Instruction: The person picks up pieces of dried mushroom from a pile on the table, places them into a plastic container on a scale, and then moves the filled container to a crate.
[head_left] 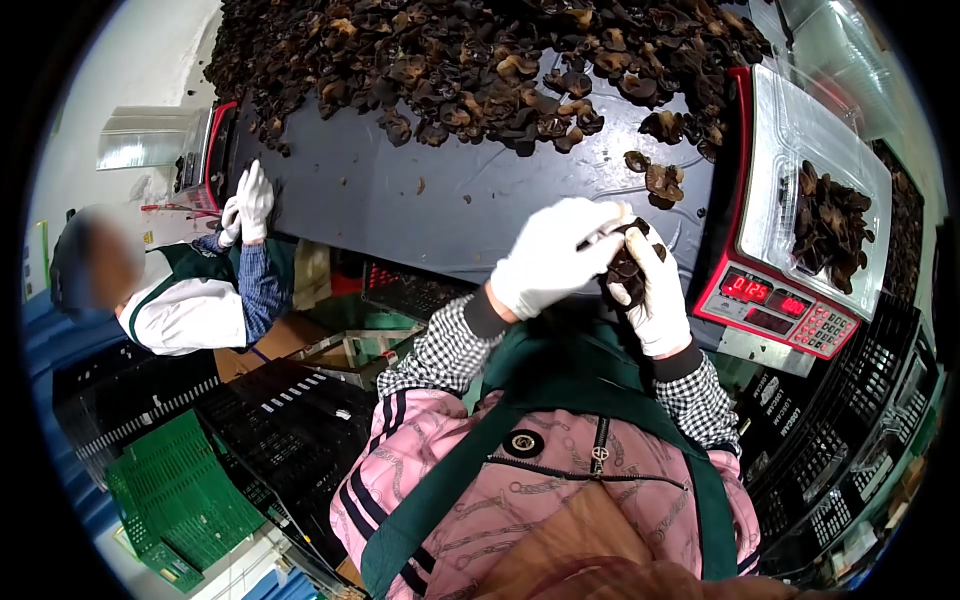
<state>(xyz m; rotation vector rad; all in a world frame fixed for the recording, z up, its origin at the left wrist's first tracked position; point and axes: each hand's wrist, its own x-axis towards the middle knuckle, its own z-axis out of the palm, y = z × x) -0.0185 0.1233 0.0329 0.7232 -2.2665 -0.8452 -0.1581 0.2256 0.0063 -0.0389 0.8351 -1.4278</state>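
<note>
In front of my body, both hands in white gloves meet over a dark wood ear mushroom (626,278). My right hand (660,305) is closed around it, thumb and fingers wrapped on its sides. The fingertips of my left hand (560,255) pinch at its upper edge. More loose wood ear mushrooms (663,182) lie on the grey table just beyond my hands. A red digital scale (778,300) stands to the right of them, its display lit. On its clear tray sits a small heap of wood ear mushrooms (832,225).
A large pile of wood ears (450,70) covers the far part of the grey table (400,190). At the left, a co-worker (200,290) in white gloves stands near another red scale (218,150). Black crates (830,440) and a green crate (180,495) flank me.
</note>
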